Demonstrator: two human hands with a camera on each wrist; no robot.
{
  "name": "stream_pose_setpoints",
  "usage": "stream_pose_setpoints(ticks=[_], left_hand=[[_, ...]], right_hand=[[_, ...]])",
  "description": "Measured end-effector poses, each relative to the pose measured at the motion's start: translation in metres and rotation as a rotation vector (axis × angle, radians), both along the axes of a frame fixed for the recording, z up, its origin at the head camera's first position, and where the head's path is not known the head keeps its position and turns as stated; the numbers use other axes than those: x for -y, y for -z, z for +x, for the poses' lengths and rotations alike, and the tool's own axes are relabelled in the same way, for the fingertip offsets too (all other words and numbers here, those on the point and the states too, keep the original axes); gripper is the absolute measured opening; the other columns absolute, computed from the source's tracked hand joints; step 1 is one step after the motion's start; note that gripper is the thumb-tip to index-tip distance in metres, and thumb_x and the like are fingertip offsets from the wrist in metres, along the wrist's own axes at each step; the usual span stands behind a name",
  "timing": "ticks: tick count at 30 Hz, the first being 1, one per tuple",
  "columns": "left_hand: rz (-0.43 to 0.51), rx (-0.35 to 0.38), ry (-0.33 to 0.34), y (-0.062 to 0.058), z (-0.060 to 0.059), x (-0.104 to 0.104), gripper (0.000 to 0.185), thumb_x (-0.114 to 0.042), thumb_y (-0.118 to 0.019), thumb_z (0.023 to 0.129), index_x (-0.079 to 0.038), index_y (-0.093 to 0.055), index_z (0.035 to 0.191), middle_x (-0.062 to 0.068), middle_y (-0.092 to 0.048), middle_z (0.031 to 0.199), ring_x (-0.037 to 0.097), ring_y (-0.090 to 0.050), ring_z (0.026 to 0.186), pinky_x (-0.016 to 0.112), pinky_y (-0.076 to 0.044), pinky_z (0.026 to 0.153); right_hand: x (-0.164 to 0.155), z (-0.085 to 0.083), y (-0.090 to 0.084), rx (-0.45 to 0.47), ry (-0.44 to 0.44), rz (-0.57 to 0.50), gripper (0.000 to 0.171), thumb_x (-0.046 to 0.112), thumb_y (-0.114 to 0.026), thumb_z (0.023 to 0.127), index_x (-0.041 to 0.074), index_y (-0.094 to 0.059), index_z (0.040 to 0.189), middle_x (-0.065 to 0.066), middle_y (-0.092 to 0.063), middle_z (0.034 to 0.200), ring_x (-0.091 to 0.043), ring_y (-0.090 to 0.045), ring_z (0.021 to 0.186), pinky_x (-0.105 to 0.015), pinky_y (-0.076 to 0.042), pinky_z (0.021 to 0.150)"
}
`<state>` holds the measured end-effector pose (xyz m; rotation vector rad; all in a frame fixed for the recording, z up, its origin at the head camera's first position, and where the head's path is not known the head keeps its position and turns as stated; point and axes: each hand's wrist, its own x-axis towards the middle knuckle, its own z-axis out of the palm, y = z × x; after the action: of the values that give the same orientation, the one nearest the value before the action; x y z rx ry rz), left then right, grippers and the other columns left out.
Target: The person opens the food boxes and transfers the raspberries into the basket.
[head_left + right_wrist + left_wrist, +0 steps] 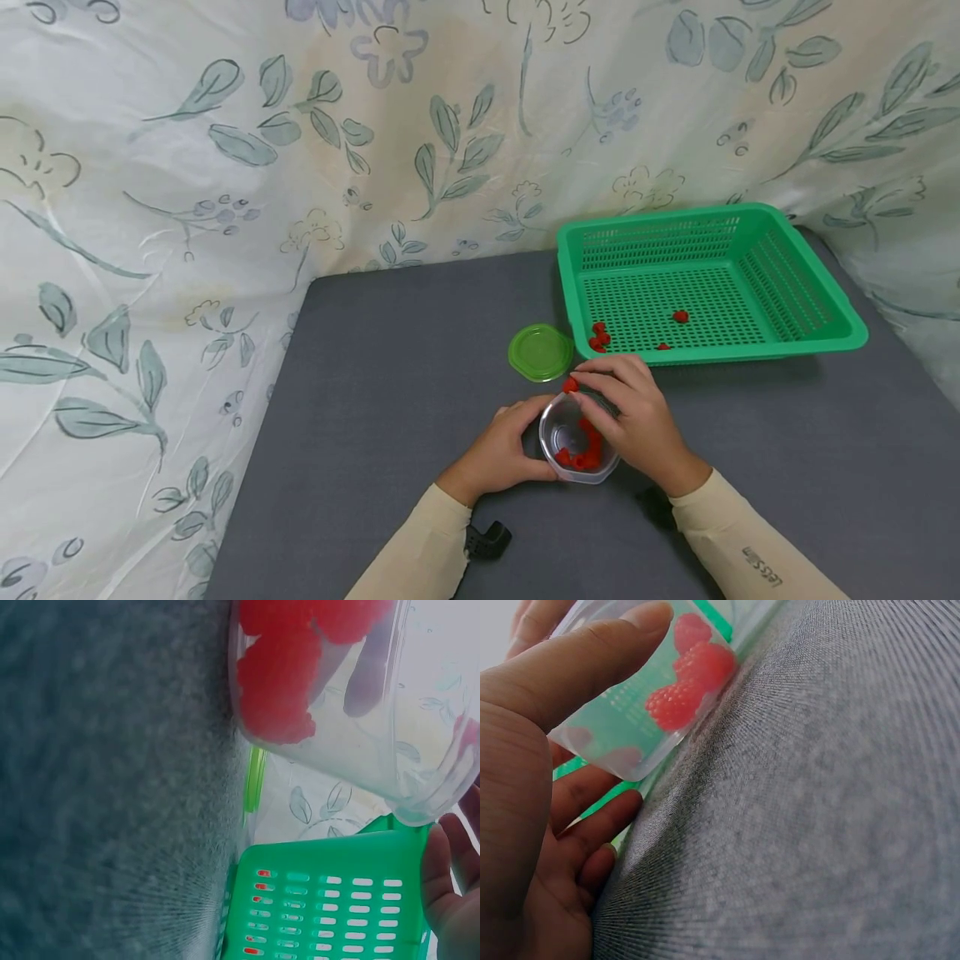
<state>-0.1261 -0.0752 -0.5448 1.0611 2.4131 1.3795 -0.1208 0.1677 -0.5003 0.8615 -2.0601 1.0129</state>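
Observation:
A clear plastic cup [551, 429] with several raspberries [588, 457] inside stands on the grey cloth. My left hand [506, 450] grips the cup from its left side, thumb and fingers around the wall, as the left wrist view also shows. Over the cup's far rim, my right hand [633, 417] pinches one raspberry [571, 384] between thumb and fingertips. In the right wrist view, the cup [345, 761] fills the upper right, with part of the right hand [457, 877] at the edge.
A green round lid [540, 352] lies just beyond the cup. Behind it to the right stands a green perforated basket [817, 308] with several raspberries [599, 338] in its near left corner and others farther right. A floral curtain [450, 150] hangs behind the table.

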Motion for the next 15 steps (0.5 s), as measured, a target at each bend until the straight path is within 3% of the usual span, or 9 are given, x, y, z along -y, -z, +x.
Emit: stream_pose_setpoints(ticks=[6, 15], left_hand=[[0.005, 0.009, 0.0, 0.0, 0.0, 0.0, 0.096, -0.027, -0.101, 0.081, -0.024, -0.051, 0.162, -0.012, -0.056, 0.156, 0.007, -0.051, 0.141, 0.047, -0.037, 0.113], [-0.001, 0.012, -0.014, 0.001, 0.001, -0.001, 0.096, -0.028, -0.101, 0.08, -0.024, -0.051, 0.162, -0.012, -0.057, 0.155, 0.007, -0.051, 0.14, 0.047, -0.037, 0.113]], right_hand=[[-0.006, -0.003, 0.0, -0.019, 0.055, -0.04, 0.042, 0.037, -0.069, 0.11, -0.003, -0.081, 0.113, -0.015, -0.073, 0.117, -0.04, -0.061, 0.105, -0.039, -0.043, 0.098], [-0.011, -0.005, 0.001, 0.024, 0.141, -0.047, 0.046, 0.041, -0.067, 0.111, -0.004, -0.081, 0.114, -0.017, -0.072, 0.118, -0.04, -0.061, 0.104, -0.039, -0.044, 0.09]])
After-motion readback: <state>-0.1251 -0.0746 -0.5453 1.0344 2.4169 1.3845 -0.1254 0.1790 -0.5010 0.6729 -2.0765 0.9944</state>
